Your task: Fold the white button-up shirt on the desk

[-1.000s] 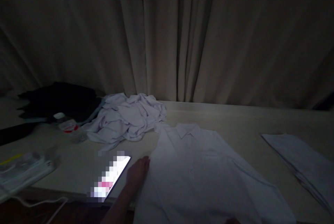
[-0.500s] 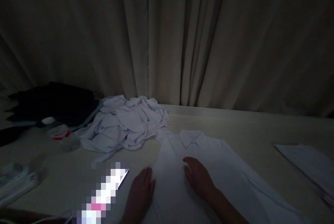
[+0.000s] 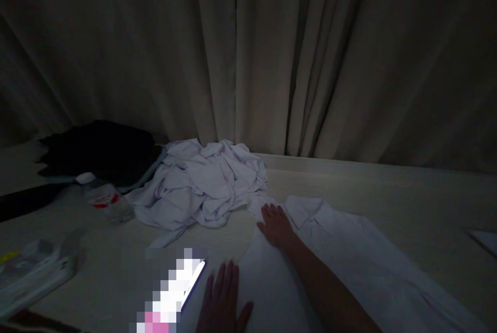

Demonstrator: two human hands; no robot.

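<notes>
A white collared shirt [image 3: 349, 255] lies flat on the pale table [image 3: 407, 203], collar toward the curtain. My right hand [image 3: 276, 225] rests flat on the shirt's left shoulder, just left of the collar, fingers spread. My left hand [image 3: 223, 299] presses palm-down on the shirt's left edge near the table's front, fingers apart. Neither hand holds anything. A lit phone [image 3: 174, 297] lies just left of my left hand.
A crumpled pile of white garments [image 3: 202, 185] lies behind the phone. Dark clothing [image 3: 101, 149] and a lying plastic bottle [image 3: 104, 201] are at the far left. A packet [image 3: 34, 271] sits at the left front. Folded white cloth [image 3: 485, 240] shows at the right edge. A curtain [image 3: 272, 53] hangs behind.
My right hand came into view and slid up the shirt from its chest to the left shoulder by the collar. My left hand stayed flat on the shirt's left edge. The view shifted left.
</notes>
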